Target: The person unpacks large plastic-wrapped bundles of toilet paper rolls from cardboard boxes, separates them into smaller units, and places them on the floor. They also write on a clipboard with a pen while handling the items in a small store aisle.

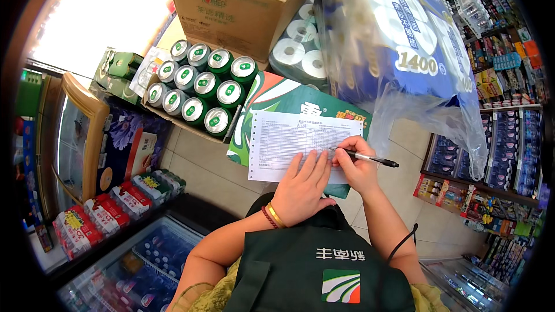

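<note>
A printed paper form [286, 134] with punched holes along its side edges lies on a green cardboard beverage box [277, 91]. My left hand [305, 182] rests flat on the form's lower part, fingers a little apart, and grips nothing. In my right hand [357, 167] is a black-and-silver pen [368, 157], its tip at the sheet near the right side. The form bears rows of print and a short handwritten mark near the top. My hands cover part of its lower right.
Left of the box stands an open carton of green and silver cans [204, 82]. Behind are a large cardboard carton [230, 13] and plastic-wrapped paper rolls [390, 30]. A glass-topped freezer [143, 264] is at lower left, beside bottle packs [108, 212]. Stocked shelves [485, 151] line the right.
</note>
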### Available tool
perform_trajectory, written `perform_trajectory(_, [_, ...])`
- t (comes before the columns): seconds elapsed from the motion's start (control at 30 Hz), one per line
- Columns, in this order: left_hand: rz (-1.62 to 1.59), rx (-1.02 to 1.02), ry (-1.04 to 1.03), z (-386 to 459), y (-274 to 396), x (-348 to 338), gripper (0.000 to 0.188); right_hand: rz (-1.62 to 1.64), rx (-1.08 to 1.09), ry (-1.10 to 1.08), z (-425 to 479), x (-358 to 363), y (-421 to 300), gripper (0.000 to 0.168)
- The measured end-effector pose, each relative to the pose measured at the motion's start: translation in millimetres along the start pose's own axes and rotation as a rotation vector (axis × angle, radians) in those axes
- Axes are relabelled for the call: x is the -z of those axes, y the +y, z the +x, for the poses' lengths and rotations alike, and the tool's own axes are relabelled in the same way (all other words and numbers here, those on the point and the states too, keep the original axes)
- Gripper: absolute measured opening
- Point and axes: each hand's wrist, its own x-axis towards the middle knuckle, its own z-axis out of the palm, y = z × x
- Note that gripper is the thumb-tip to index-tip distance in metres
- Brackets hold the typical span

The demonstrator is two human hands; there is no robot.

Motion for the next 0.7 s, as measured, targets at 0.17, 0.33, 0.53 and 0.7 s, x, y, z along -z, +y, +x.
perform_trajectory(0.17, [0.015, 0.012, -0.005, 2, 2, 0, 0.077, 0.044, -0.039, -0.003, 7, 8, -9, 0.011])
perform_trajectory(0.33, [0.007, 0.023, -0.009, 3, 3, 1, 0.077, -0.246, -0.079, -0.038, 17, 9, -17, 0.011])
perform_trajectory(0.53, [0.01, 0.03, 0.001, 1, 4, 0, 0.079, -0.28, -0.099, -0.04, 23, -2, -20, 0.016])
perform_trajectory(0.7, [0.01, 0.037, 0.008, 0, 3, -2, 0.081, -0.457, 0.039, -0.054, 30, -1, -4, 0.018])
